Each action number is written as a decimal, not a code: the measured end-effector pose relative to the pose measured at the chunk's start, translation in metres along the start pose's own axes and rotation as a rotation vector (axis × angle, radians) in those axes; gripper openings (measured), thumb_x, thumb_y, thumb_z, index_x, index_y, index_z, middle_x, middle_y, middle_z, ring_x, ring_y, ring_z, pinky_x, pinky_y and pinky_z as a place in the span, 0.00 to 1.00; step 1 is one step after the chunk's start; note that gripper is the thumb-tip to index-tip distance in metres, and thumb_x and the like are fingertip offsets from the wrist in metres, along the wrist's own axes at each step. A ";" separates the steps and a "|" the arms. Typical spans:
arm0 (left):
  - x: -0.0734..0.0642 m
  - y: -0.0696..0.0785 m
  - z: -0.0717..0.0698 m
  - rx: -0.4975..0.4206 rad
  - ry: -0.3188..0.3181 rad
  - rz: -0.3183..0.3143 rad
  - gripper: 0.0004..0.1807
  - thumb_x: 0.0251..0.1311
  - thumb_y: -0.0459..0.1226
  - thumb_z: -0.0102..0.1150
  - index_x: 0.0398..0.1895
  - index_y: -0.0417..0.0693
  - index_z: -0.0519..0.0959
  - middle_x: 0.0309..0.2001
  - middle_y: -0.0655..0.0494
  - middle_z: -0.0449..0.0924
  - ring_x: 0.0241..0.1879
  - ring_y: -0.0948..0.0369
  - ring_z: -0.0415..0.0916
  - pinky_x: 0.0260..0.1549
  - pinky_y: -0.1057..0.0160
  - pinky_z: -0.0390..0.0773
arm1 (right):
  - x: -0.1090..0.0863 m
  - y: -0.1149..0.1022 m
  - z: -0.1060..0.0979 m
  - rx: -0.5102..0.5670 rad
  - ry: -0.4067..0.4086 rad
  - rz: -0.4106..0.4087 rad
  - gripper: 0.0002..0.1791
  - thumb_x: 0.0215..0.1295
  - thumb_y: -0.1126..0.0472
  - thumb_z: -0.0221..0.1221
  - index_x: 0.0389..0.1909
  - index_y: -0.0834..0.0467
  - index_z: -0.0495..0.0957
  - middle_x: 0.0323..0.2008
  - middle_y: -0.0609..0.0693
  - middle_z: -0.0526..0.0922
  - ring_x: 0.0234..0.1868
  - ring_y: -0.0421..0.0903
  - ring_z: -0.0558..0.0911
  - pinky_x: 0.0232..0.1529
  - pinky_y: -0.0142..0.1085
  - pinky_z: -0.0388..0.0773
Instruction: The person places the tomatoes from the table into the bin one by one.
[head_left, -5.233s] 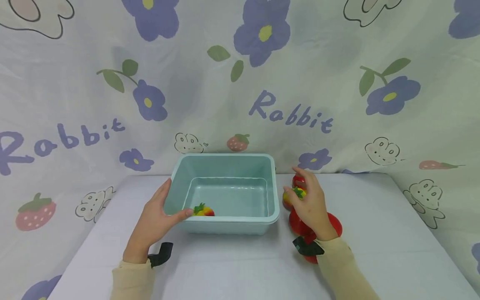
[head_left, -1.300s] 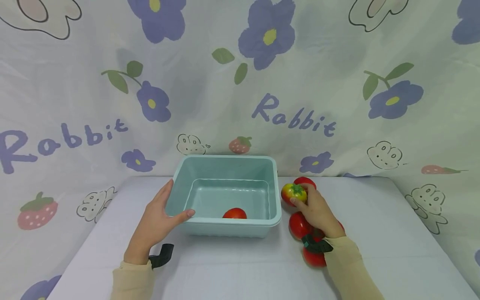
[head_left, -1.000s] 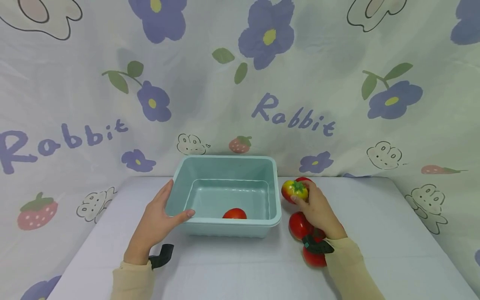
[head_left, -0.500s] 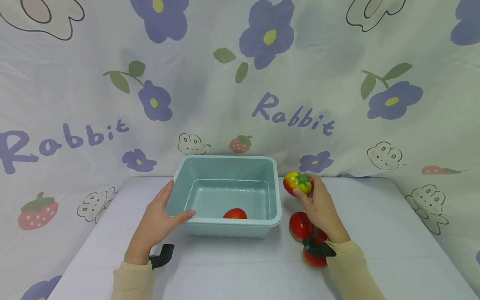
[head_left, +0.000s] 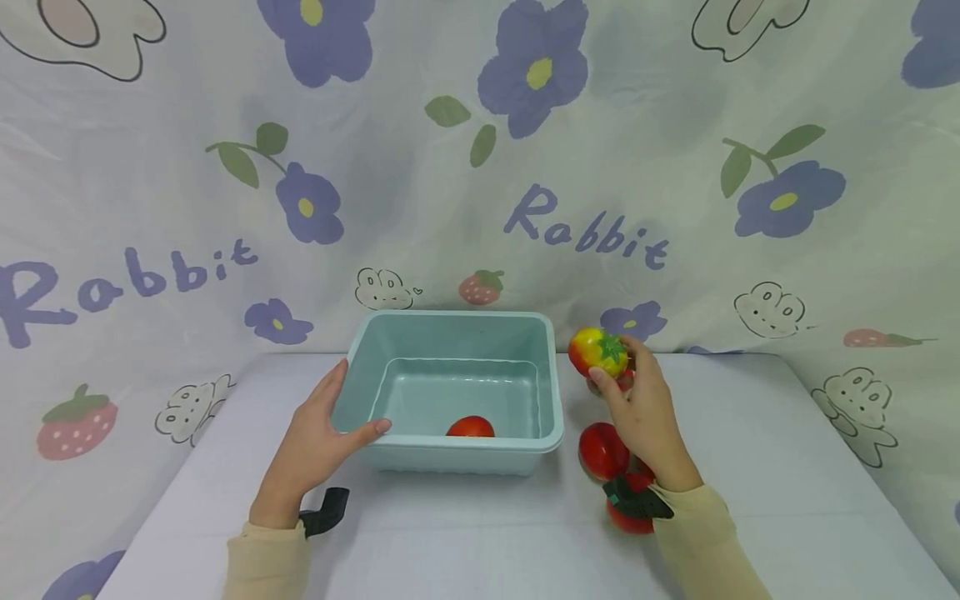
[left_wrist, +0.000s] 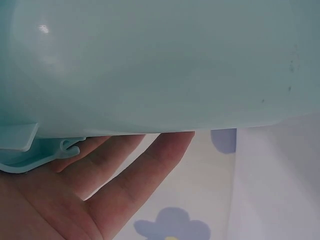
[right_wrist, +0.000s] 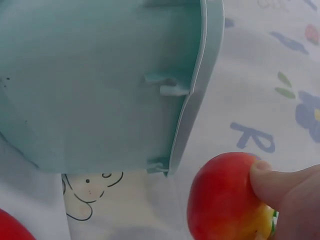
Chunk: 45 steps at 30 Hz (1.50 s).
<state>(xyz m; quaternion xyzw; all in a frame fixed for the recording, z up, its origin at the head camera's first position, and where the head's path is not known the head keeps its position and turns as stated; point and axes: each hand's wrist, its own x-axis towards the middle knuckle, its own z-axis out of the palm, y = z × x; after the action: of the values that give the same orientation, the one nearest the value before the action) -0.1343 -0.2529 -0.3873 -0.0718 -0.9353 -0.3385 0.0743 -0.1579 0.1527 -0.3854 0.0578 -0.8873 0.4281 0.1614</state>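
Observation:
My right hand point(head_left: 643, 408) pinches a yellow-and-red tomato point(head_left: 596, 352) with a green leafy top, raised above the table to the right of a pale blue plastic basin point(head_left: 465, 457). Its red side faces the right wrist view, where the thumb point(right_wrist: 277, 184) presses on it. My left hand point(head_left: 311, 437) holds the basin's front left corner, thumb over the rim and fingers along the outside. In the left wrist view, these fingers point(left_wrist: 142, 175) touch the outer wall. A red-orange tomato point(head_left: 470, 427) lies inside the basin, partly hidden by the front wall.
Red tomatoes lie right of the basin: one point(head_left: 603, 451) by the basin, one point(head_left: 628, 515) nearer the front, partly under the right wrist. Another red one point(head_left: 624, 381) shows behind the right hand. A patterned cloth point(head_left: 420, 192) hangs behind the white table point(head_left: 450, 533).
Earlier, a yellow-red tomato showed in the basin; a red-orange one shows there now. My right hand has taken hold of another yellow-red tomato and lifted it. The left hand stays in place.

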 end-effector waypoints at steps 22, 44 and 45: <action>0.001 -0.001 -0.002 -0.006 -0.013 -0.006 0.57 0.48 0.59 0.63 0.73 0.47 0.41 0.72 0.47 0.45 0.69 0.45 0.46 0.58 0.35 0.56 | -0.010 -0.021 0.010 0.076 0.134 -0.167 0.37 0.61 0.53 0.60 0.67 0.57 0.56 0.58 0.54 0.67 0.54 0.49 0.72 0.46 0.45 0.78; 0.001 -0.007 0.000 -0.028 -0.008 0.004 0.57 0.48 0.57 0.64 0.73 0.46 0.42 0.72 0.48 0.45 0.69 0.46 0.45 0.59 0.37 0.55 | -0.018 -0.037 0.029 0.100 0.056 -0.313 0.38 0.56 0.55 0.65 0.66 0.48 0.59 0.62 0.45 0.64 0.59 0.42 0.67 0.53 0.41 0.74; 0.001 -0.007 0.000 -0.028 -0.006 0.007 0.57 0.48 0.57 0.65 0.73 0.46 0.42 0.72 0.48 0.45 0.69 0.46 0.45 0.59 0.37 0.55 | -0.018 -0.037 0.030 0.101 0.053 -0.320 0.38 0.55 0.56 0.65 0.66 0.49 0.59 0.62 0.45 0.65 0.59 0.42 0.67 0.52 0.41 0.74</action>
<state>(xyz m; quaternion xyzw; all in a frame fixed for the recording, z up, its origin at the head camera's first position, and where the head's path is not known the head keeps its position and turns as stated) -0.1367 -0.2584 -0.3915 -0.0771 -0.9304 -0.3510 0.0716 -0.1387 0.1053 -0.3812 0.1950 -0.8397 0.4423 0.2476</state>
